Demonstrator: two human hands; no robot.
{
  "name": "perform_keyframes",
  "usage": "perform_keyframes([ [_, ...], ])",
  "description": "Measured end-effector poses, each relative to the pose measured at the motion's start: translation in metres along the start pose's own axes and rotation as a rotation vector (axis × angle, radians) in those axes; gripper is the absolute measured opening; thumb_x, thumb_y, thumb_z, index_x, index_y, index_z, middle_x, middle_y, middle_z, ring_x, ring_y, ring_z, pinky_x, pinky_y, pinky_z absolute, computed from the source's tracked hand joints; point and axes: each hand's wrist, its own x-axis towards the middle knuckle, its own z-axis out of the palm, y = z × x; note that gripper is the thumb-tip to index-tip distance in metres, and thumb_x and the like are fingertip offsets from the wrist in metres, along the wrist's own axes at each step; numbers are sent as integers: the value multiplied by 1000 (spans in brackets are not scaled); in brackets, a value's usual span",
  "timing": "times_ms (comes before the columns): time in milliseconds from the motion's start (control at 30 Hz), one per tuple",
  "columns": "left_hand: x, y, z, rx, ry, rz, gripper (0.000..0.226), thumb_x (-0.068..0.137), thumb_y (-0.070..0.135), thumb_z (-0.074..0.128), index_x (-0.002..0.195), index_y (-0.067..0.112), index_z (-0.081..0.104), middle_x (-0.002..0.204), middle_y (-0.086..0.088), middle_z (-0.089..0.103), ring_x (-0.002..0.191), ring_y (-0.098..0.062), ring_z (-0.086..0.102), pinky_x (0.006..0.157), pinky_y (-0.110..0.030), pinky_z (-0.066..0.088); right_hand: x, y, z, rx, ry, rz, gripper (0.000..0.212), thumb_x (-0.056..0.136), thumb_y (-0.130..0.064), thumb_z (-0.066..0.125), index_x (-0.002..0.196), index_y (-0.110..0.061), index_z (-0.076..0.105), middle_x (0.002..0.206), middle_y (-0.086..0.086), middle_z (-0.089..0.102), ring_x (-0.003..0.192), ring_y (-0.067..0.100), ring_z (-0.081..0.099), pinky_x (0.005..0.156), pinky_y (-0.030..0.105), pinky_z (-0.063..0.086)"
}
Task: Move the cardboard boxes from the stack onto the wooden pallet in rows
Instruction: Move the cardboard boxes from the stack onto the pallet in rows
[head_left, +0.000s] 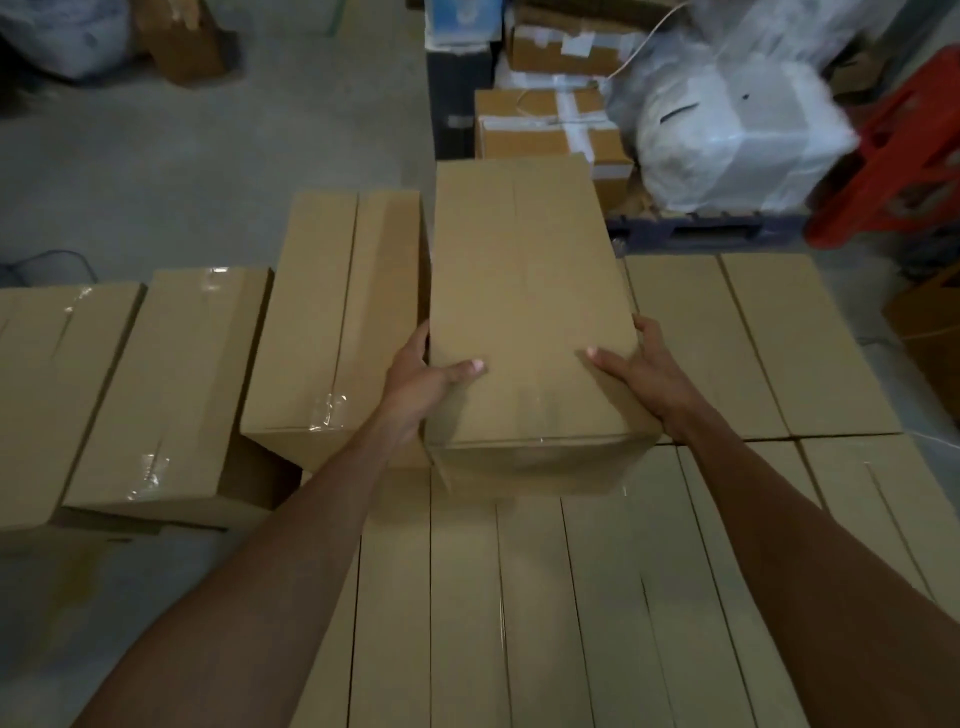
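Observation:
A plain brown cardboard box is held up in the middle of the head view, long side pointing away from me. My left hand grips its near left edge, thumb on top and fingers down the side. My right hand grips the near right edge the same way. Below and around it lies a layer of like boxes packed in rows. A taped box stands just left of the held one, higher than that layer. No wooden pallet shows; boxes cover what lies under them.
Two more taped boxes sit at the left on the grey floor. Behind are stacked parcels, a plastic-wrapped white bundle, a red crate and a dark pallet.

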Motion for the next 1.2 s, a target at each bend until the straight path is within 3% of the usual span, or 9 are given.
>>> perform_keyframes([
  [233, 72, -24, -4, 53, 71, 19, 108, 46, 55, 99, 142, 35, 52, 135, 11, 66, 127, -12, 60, 108, -45, 49, 83, 42, 26, 105, -64, -36, 77, 88, -32, 76, 148, -24, 28, 127, -4, 56, 107, 8, 60, 79, 26, 53],
  [333, 81, -34, -4, 87, 97, 31, 85, 61, 33, 96, 137, 31, 58, 128, 12, 69, 120, -7, 63, 107, -40, 50, 105, 56, 36, 120, -97, -35, 77, 87, -32, 77, 147, -25, 28, 134, 1, 56, 113, 17, 62, 88, 35, 56],
  [467, 94, -46, -6, 150, 100, 19, 86, 64, 34, 94, 141, 33, 54, 132, 13, 67, 124, -8, 60, 109, -37, 48, 124, 68, 45, 136, -113, -38, 82, 85, -34, 79, 149, -26, 28, 138, 2, 55, 119, 20, 60, 100, 46, 54],
  [633, 101, -59, -1, 361, 168, -78, 95, 52, 59, 82, 136, 28, 54, 122, 1, 69, 117, -25, 63, 97, -42, 56, 138, 84, 58, 87, -118, -12, 87, 75, -51, 82, 146, -39, 34, 133, -10, 59, 120, 17, 60, 102, 50, 52],
  [800, 84, -60, 9, 443, 219, -77, 50, 81, 25, 78, 127, 21, 60, 123, -10, 68, 117, -29, 59, 101, -39, 50, 136, 90, 67, 42, -73, 42, 71, 87, -39, 75, 145, -29, 37, 125, -8, 61, 116, 20, 62, 101, 50, 51],
  [900, 73, -61, 6, 408, 227, -77, 61, 86, 22, 76, 143, 17, 55, 132, -7, 64, 118, -22, 61, 98, -28, 49, 124, 83, 65, -56, -28, 78, 58, 91, -39, 69, 141, -22, 47, 128, 1, 64, 113, 22, 62, 92, 37, 52],
  [1000, 60, -50, -1, 353, 251, -67, 54, 90, 25, 75, 140, 18, 56, 132, -1, 63, 106, -15, 60, 85, -19, 40, 104, 61, 59, -155, 99, 35, 43, 99, -28, 60, 137, -11, 50, 122, 7, 61, 104, 22, 58, 78, 27, 45],
  [1100, 35, -26, -14, 285, 286, -76, 49, 90, 25, 75, 135, 18, 59, 130, 0, 65, 99, -16, 62, 84, -21, 39, 76, 29, 53, -111, 178, -19, 39, 99, -20, 60, 134, -5, 53, 122, 7, 62, 102, 21, 57, 86, 28, 43],
  [1200, -1, 12, -32, 235, 308, -64, 44, 92, 27, 73, 133, 20, 59, 126, 2, 67, 100, -16, 63, 81, -23, 40, 41, -17, 54, 14, 135, -26, 32, 96, -18, 62, 127, -10, 61, 116, 9, 68, 98, 23, 64, 88, 39, 53],
])
